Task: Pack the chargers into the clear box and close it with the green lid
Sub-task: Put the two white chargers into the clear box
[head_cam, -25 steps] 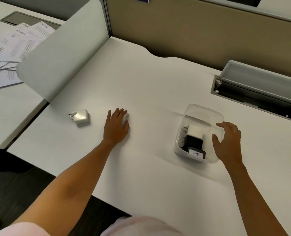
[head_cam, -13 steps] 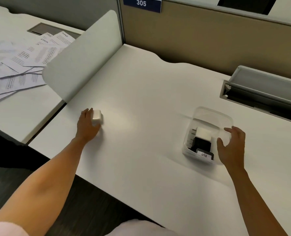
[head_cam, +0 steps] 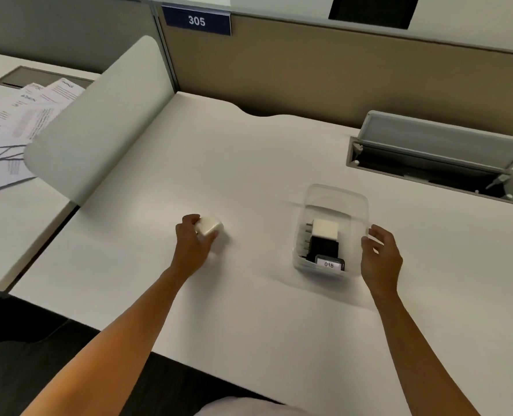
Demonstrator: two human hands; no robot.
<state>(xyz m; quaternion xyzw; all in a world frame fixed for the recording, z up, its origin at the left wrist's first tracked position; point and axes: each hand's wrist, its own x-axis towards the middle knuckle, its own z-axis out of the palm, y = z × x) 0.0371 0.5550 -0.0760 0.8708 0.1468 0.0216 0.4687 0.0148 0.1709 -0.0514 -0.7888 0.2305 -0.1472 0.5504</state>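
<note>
Left hand (head_cam: 193, 244) grips a small white charger (head_cam: 208, 227), rounded block, just above the desk (head_cam: 249, 310). Right hand (head_cam: 380, 259) is spread loosely against the right wall of the clear box (head_cam: 336, 199), not clenched. Inside it: one white charger, black ones, label 018.

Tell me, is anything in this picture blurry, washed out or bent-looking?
Head view: the white cube charger in the left hand is smeared and overexposed against the white desk; the clear plastic box shows blurred walls; the wide lens bows the beige partition.
</note>
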